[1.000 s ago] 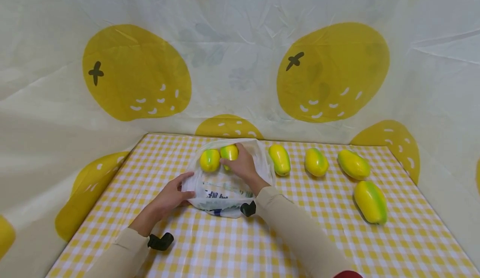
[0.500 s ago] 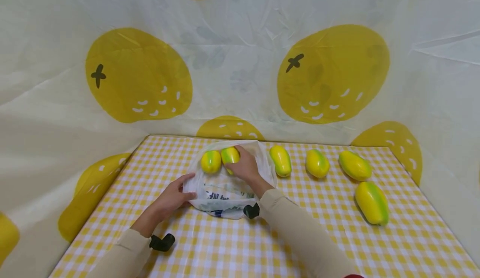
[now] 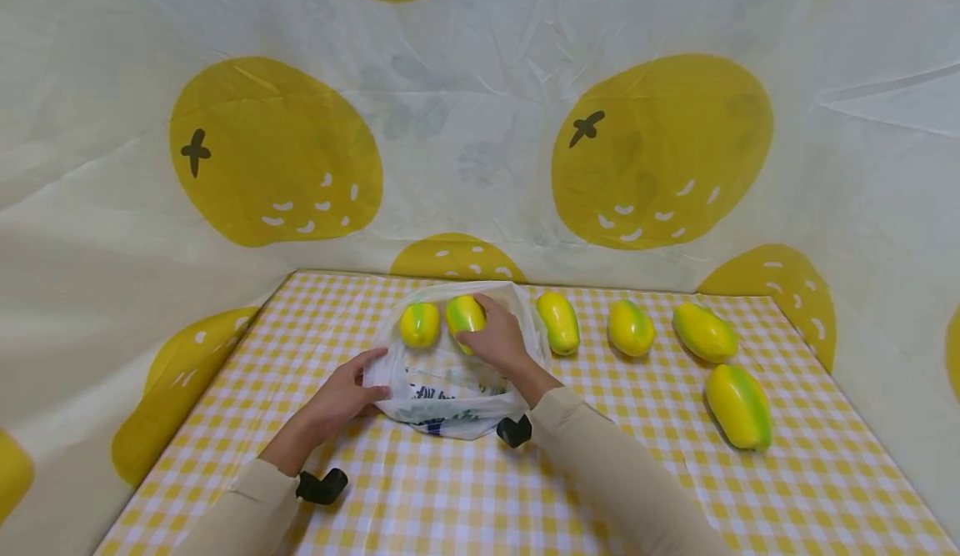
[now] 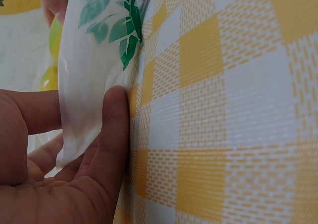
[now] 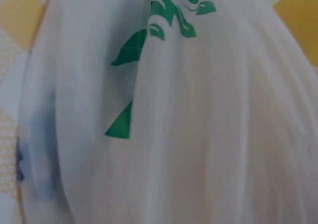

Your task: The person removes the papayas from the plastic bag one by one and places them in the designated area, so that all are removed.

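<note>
A white plastic bag [image 3: 450, 417] with printed marks lies with its mouth spread in the head view. My left hand [image 3: 339, 396] holds its left rim; in the left wrist view the bag's edge [image 4: 82, 110] passes between thumb and fingers. Inside the bag, my right hand [image 3: 498, 335] grips a yellow-green papaya [image 3: 465, 314], with the thumb on its near side and fingers on the far side. Another papaya [image 3: 419, 325] lies to its left in the bag. In the right wrist view the bag's wall [image 5: 194, 119] hides the right hand.
Right of the bag stand more papayas: one close beside it [image 3: 558, 323], a rounder-looking papaya [image 3: 631, 328], a tilted papaya [image 3: 706, 332] and a nearer papaya [image 3: 738, 407]. A yellow-checked cloth [image 3: 600, 473] covers the table. A fruit-printed curtain [image 3: 465, 122] hangs behind and at both sides.
My right hand and the papaya in it have shifted slightly right inside the bag, away from the other papaya. The left hand stays at the bag's rim.
</note>
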Demonstrator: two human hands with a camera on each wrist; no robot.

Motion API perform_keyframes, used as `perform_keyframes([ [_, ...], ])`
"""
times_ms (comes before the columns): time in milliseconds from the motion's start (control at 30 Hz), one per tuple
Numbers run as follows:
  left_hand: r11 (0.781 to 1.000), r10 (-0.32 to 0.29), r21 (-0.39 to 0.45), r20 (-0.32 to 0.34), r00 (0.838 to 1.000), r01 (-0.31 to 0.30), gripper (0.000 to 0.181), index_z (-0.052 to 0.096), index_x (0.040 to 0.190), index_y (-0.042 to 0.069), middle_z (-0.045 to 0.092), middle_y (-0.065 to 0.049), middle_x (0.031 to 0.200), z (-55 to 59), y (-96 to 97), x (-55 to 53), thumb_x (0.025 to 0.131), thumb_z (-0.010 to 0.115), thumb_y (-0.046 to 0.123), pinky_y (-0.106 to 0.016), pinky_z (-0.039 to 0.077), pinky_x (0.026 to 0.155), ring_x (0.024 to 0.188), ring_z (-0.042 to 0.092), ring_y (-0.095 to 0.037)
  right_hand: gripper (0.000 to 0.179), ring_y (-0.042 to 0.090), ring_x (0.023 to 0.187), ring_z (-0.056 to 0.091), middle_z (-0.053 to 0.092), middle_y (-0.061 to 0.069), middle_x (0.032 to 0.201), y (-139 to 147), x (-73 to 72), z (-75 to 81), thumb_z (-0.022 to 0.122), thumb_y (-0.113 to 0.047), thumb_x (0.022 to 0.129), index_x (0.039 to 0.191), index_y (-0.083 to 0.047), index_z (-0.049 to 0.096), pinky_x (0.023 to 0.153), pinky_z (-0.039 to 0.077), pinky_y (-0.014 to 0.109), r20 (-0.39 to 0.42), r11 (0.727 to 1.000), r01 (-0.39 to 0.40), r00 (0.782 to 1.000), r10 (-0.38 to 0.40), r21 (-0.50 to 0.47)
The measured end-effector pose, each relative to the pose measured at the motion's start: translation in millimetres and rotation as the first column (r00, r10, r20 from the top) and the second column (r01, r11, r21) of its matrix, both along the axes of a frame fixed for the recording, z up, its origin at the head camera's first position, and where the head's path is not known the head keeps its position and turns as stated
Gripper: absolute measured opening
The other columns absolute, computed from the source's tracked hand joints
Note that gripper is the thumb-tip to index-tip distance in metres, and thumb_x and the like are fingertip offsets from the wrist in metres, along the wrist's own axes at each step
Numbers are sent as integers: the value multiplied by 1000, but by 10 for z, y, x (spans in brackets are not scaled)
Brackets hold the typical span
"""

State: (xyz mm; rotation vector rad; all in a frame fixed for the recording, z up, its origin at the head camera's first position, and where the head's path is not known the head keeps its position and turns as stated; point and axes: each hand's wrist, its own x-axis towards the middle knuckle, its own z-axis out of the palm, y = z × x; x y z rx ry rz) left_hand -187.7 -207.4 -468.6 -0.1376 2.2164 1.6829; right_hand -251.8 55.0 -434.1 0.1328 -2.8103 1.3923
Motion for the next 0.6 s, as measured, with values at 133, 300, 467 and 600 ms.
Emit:
perform_keyframes([
  [133,1000,-17,14,-9,1000,17,74,33,163,15,44,-27,157,0,3,10,98,67,2,-34,61,85,118,62,-26,78,34,134,56,53,12,157,42,54,46,79,-23,88,158,-14,46,110,49,53,27,1000,-3,1000,4,-26],
  [300,999,-40,22,-31,999,41,75,31,164,12,43,-29,157,7,-7,29,99,67,3,-34,61,84,119,63,-27,77,34,135,56,52,11,158,79,119,109,79,-22,88,158,-15,46,108,49,53,40,999,-12,999,14,-49],
  [467,999,-50,12,-42,998,51,76,29,164,11,42,-31,157,10,-6,32,99,67,3,-35,61,85,120,63,-27,78,34,134,56,53,11,158,120,174,148,80,-21,87,157,-15,47,106,51,53,29,998,-21,999,23,-67],
  [600,999,-45,-1,-39,998,45,76,29,164,11,42,-31,157,15,0,29,99,67,3,-35,61,85,120,63,-27,78,34,135,56,52,11,159,146,206,180,80,-20,86,157,-15,47,105,52,52,27,995,-31,999,33,-91],
])
